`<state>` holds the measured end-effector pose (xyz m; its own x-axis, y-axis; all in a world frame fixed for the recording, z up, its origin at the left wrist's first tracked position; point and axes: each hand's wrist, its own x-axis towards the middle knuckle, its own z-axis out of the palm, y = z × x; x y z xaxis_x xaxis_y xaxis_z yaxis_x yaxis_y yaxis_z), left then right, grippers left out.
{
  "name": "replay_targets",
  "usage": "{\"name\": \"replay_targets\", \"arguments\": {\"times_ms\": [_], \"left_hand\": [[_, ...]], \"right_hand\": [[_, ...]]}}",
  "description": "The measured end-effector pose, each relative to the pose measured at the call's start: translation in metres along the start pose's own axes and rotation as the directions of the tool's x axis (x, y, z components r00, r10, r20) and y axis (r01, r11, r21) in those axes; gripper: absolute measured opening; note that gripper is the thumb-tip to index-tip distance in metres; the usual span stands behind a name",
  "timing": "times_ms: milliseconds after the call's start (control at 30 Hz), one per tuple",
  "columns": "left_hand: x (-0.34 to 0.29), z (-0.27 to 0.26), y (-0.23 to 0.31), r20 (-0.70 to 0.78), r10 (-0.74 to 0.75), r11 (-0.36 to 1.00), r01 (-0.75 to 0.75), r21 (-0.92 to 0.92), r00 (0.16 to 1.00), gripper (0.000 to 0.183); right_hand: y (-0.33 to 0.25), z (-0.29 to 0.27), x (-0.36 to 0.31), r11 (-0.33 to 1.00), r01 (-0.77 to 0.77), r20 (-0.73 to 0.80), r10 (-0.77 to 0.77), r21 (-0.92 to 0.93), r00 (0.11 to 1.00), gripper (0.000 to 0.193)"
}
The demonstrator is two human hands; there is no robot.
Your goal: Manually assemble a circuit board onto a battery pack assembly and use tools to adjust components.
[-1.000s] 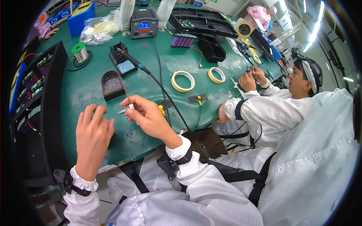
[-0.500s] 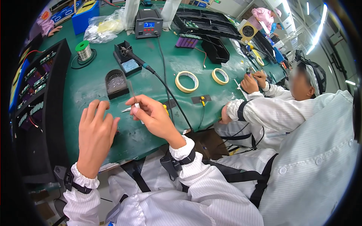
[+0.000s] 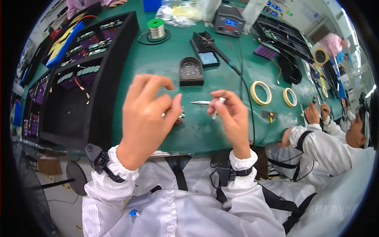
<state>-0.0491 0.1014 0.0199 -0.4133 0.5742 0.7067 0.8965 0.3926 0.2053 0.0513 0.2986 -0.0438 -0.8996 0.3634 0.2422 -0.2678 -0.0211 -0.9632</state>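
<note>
My left hand (image 3: 148, 112) hovers over the near part of the green bench, fingers bent and parted, with a gap between index finger and thumb. Just beyond its thumb, a small piece with green and reddish parts (image 3: 181, 117) is mostly hidden. My right hand (image 3: 233, 118) is closed around a slim white-handled tool (image 3: 215, 114), pinched between thumb and fingers; its exact kind is unclear. Beside those fingertips lie metal tweezers (image 3: 200, 102), pointing left. A black tray (image 3: 191, 82) of small bits sits farther back, between my hands.
A black rack (image 3: 100, 83) of purple battery packs and circuit boards stands left. Behind are a solder spool (image 3: 156, 31), a soldering iron (image 3: 223, 57) in its stand and its station (image 3: 229, 21). Tape rolls (image 3: 261, 93) lie right, near a co-worker's hands (image 3: 312, 112).
The view has turned left, bringing more of the rack into sight. My hands are farther apart; the tool's thin shaft, upright before, no longer shows clearly.
</note>
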Motion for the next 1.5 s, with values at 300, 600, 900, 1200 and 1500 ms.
{"name": "replay_targets", "arguments": {"times_ms": [300,600,900,1200,1500], "left_hand": [[-0.063,-0.012,-0.071,0.201,-0.529,0.795,0.564,-0.223,0.825,0.016],[-0.096,0.017,-0.099,0.291,-0.496,0.837,0.540,-0.091,0.818,0.012],[-0.102,0.018,-0.098,0.302,-0.594,0.724,0.659,-0.203,0.746,0.018],[-0.111,-0.005,-0.077,0.104,-0.695,0.606,0.658,-0.447,0.711,0.031],[-0.112,0.006,-0.036,0.416,-0.522,0.414,0.647,-0.640,0.745,0.081]], "right_hand": [[-0.042,0.034,0.025,0.870,0.168,-0.004,-0.188,0.463,0.982,0.023],[-0.031,0.070,0.040,0.915,0.053,0.146,-0.121,0.400,0.982,0.045],[-0.023,0.085,0.039,0.913,0.090,0.111,-0.145,0.398,0.983,0.048],[-0.021,0.086,0.038,0.931,0.099,0.126,-0.152,0.350,0.980,0.047],[-0.023,0.113,0.030,0.979,0.203,-0.014,-0.203,0.007,0.979,0.046]]}}
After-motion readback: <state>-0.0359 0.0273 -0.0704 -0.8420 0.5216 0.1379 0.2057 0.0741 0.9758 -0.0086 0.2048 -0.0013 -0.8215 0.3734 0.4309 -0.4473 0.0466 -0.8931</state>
